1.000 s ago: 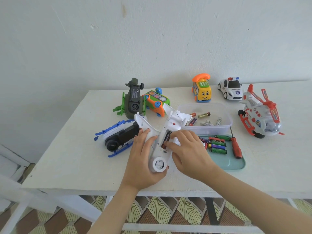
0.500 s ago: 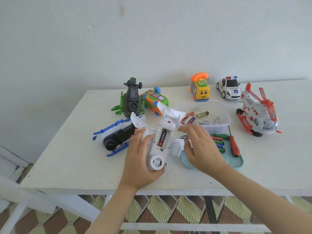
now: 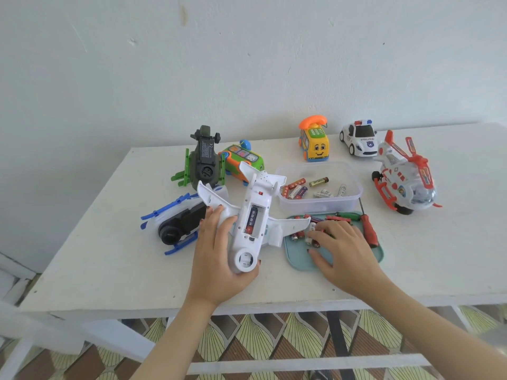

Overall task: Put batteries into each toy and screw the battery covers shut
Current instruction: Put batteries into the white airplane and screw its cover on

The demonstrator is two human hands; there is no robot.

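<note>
The white toy plane (image 3: 256, 207) lies belly-up on the bench (image 3: 109, 242), nose toward the person, its battery compartment uncovered with one black-and-red battery (image 3: 252, 218) seated inside. The left hand (image 3: 219, 253) grasps the plane from its left side, fingers on the wing root and thumb curled under the round nose. The right hand (image 3: 341, 250) reaches over the teal tray (image 3: 297, 260) just right of the plane, its fingertips (image 3: 311, 237) touching the loose batteries (image 3: 299, 235) lying there and the thumb held apart. Whether it has one pinched I cannot tell. A green screwdriver (image 3: 348, 215) and a red screwdriver (image 3: 369, 231) lie at the tray's far and right edges. Behind the tray stands a clear tub (image 3: 318, 207) holding more batteries. A blue-and-white helicopter (image 3: 178, 223) rests beside the left hand, with a green helicopter (image 3: 204, 163) and an orange-green toy (image 3: 242, 160) beyond it. A yellow phone bus (image 3: 315, 145), a police car (image 3: 359, 138) and a red-and-white helicopter (image 3: 406, 176) stand upright along the far right.
</note>
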